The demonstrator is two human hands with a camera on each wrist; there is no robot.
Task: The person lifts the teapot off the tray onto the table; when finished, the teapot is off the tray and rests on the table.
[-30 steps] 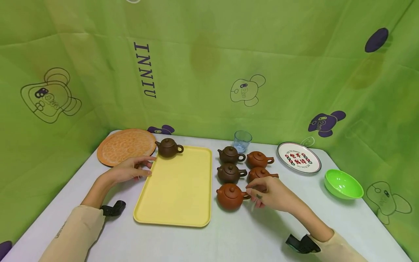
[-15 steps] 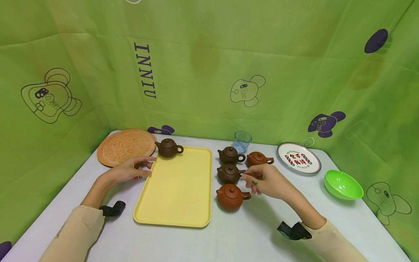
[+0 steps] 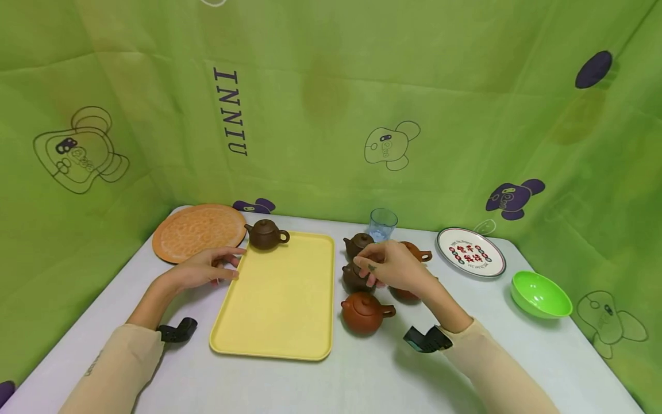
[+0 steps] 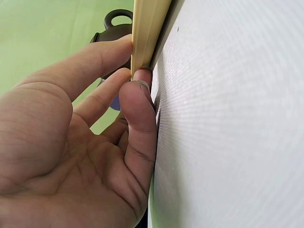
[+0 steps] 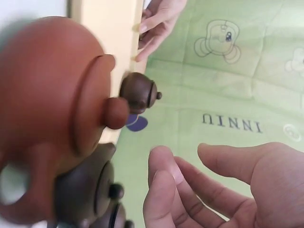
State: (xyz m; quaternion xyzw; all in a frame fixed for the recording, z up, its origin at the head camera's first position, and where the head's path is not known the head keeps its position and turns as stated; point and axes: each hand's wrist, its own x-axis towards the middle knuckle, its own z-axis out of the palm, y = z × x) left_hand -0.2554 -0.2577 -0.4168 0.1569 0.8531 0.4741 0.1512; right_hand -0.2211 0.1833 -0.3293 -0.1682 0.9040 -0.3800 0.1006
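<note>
My left hand is at the left edge of the yellow tray; in the left wrist view its fingertips touch the rim. On the tray's far left corner stands a dark brown teapot. My right hand hovers over a group of small teapots, fingers loosely bent and holding nothing. It partly covers a dark teapot and a second dark one behind. An orange-brown teapot and another are partly hidden too. Nearest me sits a reddish teapot, large in the right wrist view.
A round orange mat lies back left, close to the tray. Behind the teapots is a blue glass. At the right are a patterned oval plate and a green bowl. Green cloth surrounds the white table.
My right hand has moved left and away from me, from beside the reddish teapot's handle to above the dark teapots. My left hand stays at the tray's edge.
</note>
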